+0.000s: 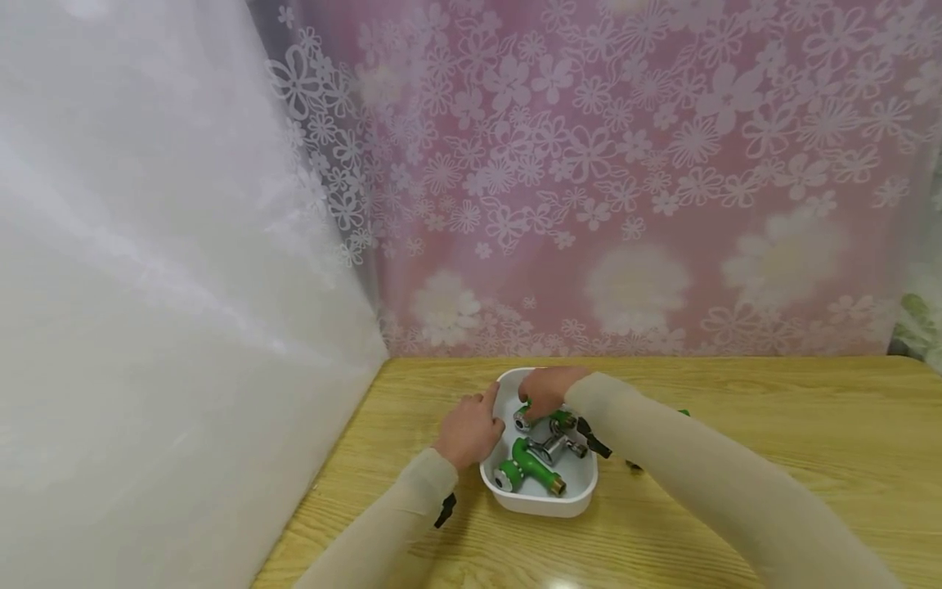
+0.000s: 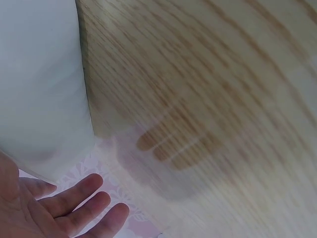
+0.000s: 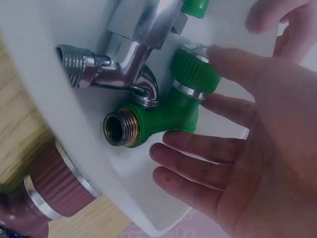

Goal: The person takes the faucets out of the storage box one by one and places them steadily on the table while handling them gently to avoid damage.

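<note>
A white tub (image 1: 548, 507) stands on the table and holds several angle valves. My left hand (image 1: 468, 429) holds the tub's left rim, thumb over the inside and index finger along the edge; its other fingers (image 2: 84, 208) extend loosely outside. My right hand (image 1: 548, 391) reaches into the far part of the tub. Its thumb and index finger pinch the ribbed knob of a green angle valve (image 3: 171, 114), while the remaining fingers stay spread beside it. A chrome angle valve (image 1: 552, 448) lies nearer, and another green angle valve (image 1: 533, 468) lies at the near end.
Outside the tub's right wall, a maroon valve (image 3: 62, 181) lies on the wooden table (image 1: 809, 442). A bit of green (image 1: 684, 411) shows behind my right forearm, which hides the rest. A flowered pink curtain (image 1: 625, 180) hangs behind; white sheeting (image 1: 147, 286) borders the left.
</note>
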